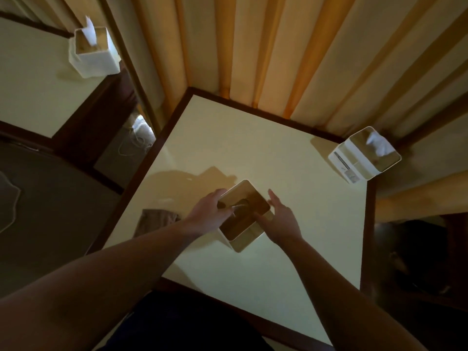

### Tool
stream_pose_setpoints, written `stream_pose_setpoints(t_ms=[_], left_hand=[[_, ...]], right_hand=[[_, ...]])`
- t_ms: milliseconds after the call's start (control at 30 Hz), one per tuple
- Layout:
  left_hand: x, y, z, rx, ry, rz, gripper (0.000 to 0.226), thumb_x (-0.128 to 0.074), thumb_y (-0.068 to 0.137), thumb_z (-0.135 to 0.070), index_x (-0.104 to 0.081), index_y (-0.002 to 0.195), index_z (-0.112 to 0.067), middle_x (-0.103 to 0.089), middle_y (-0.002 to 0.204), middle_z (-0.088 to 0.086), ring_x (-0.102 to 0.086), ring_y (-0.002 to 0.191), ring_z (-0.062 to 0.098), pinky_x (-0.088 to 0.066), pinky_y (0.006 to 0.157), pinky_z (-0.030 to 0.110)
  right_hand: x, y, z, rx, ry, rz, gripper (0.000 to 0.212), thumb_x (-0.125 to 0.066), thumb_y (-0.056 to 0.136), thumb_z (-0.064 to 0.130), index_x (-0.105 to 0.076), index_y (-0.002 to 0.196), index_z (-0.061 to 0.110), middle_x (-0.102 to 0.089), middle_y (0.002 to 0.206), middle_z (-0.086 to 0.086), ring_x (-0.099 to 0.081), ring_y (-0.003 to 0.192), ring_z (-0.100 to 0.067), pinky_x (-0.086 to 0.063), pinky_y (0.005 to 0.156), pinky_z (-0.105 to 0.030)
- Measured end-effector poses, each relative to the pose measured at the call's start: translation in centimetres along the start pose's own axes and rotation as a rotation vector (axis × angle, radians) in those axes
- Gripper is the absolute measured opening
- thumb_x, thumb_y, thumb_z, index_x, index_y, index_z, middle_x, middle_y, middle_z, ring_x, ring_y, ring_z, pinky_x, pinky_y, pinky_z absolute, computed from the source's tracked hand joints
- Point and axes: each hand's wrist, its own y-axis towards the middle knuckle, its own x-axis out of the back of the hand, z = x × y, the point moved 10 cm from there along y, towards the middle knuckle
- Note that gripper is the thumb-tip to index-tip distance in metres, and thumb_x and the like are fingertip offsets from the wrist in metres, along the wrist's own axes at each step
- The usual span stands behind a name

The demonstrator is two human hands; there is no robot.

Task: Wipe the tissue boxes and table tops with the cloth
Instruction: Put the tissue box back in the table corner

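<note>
A white tissue box (240, 240) stands in the middle of the cream table top (266, 153). Its wooden lid (249, 198) sits tilted over the box opening. My left hand (206, 211) grips the lid's left edge, fingers lying across its top. At the lid's right side, my right hand (283, 221) has its fingers straight and its thumb touching the box. A brown cloth (157, 221) lies crumpled by the table's left edge, partly hidden behind my left forearm. A second tissue box (364, 155) stands at the table's right corner.
A third tissue box (93, 51) with a tissue sticking up stands on a neighbouring table (27, 79) at the upper left. Yellow curtains (291, 54) hang behind both tables. A dark seat (43, 206) is to the left, with a gap between the tables.
</note>
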Motion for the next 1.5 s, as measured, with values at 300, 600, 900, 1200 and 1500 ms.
stream_pose_setpoints(t_ms=[300,600,900,1200,1500], left_hand=[[0.7,0.4,-0.8,-0.152,0.362,0.117,0.051,-0.06,0.1,-0.029,-0.049,0.149,-0.018,-0.058,0.137,0.005,-0.058,0.12,0.024,-0.052,0.099,0.044],[0.4,-1.2,-2.4,-0.508,0.728,0.177,0.046,-0.065,0.094,-0.037,-0.062,0.14,-0.029,-0.028,0.167,-0.003,-0.041,0.144,0.024,-0.044,0.11,0.046],[-1.6,-0.9,-3.8,-0.594,0.925,0.256,0.032,-0.066,0.097,-0.031,-0.068,0.129,-0.031,-0.021,0.169,-0.001,-0.032,0.149,0.023,-0.04,0.113,0.045],[-4.0,0.0,-4.8,-0.678,1.223,0.408,0.026,-0.067,0.096,-0.033,-0.072,0.122,-0.034,-0.01,0.172,-0.001,-0.02,0.154,0.026,-0.034,0.118,0.044],[-5.8,0.6,-5.3,-0.786,1.512,0.566,0.02,-0.07,0.094,-0.043,-0.078,0.11,-0.034,-0.003,0.173,-0.004,-0.005,0.159,0.027,-0.022,0.125,0.05]], right_hand=[[-3.5,-2.1,-0.7,-0.07,0.041,0.109,0.097,-0.085,0.075,0.068,-0.046,0.156,0.03,-0.07,0.109,0.011,-0.065,0.094,-0.01,-0.055,0.085,-0.03],[-4.7,-3.2,-0.4,-0.111,0.093,0.099,0.097,-0.085,0.074,0.069,-0.044,0.154,0.033,-0.067,0.104,0.011,-0.065,0.093,-0.014,-0.052,0.078,-0.03],[-4.9,-3.4,-0.4,-0.133,0.13,0.088,0.099,-0.085,0.075,0.068,-0.042,0.157,0.032,-0.068,0.108,0.009,-0.065,0.094,-0.013,-0.048,0.073,-0.029],[-4.9,-3.6,-0.5,-0.141,0.179,0.076,0.1,-0.086,0.073,0.068,-0.042,0.156,0.035,-0.068,0.108,0.01,-0.066,0.095,-0.014,-0.05,0.069,-0.027],[-5.1,-3.3,-0.6,-0.146,0.174,0.107,0.102,-0.086,0.073,0.07,-0.04,0.158,0.036,-0.066,0.108,0.009,-0.067,0.096,-0.015,-0.051,0.064,-0.026]])
